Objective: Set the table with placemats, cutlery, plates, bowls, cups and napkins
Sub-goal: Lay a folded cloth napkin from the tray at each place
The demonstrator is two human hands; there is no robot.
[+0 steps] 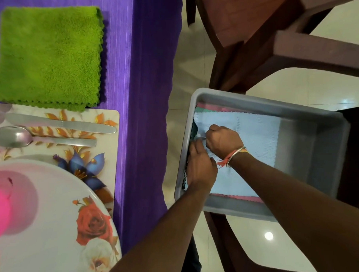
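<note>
Both arms reach off the right edge of the bench into a grey tray (311,150) that sits on a brown plastic chair (220,232) just beside that edge. The right hand (224,142) is knuckles up with its fingers curled tight, pinching a small fold of the light blue napkin (256,136) near the tray's left wall. It wears a thin metal bangle (236,156) and an orange thread with a frayed tassel at the wrist. The left hand (200,170) lies palm down close against it, its fingers bent onto the same left edge of the napkin. The back of the hand hides them, so whether they grip the cloth cannot be told.

The light blue napkin is a fine-woven square with a zigzag-cut border. It tops a flat stack whose pink, green and dark teal edges peek out around it. The tray is smooth moulded plastic with rounded corners.

The bench wears a ribbed purple cloth (143,75). Near its right edge lies a folded green napkin (47,55), fluffy and pinked along its edges. Just nearer, a glossy floral placemat (112,122) carries a steel knife (60,123) and spoon (20,136) side by side. Beside them on the mat is a round white plate (55,223) printed with roses.
</note>
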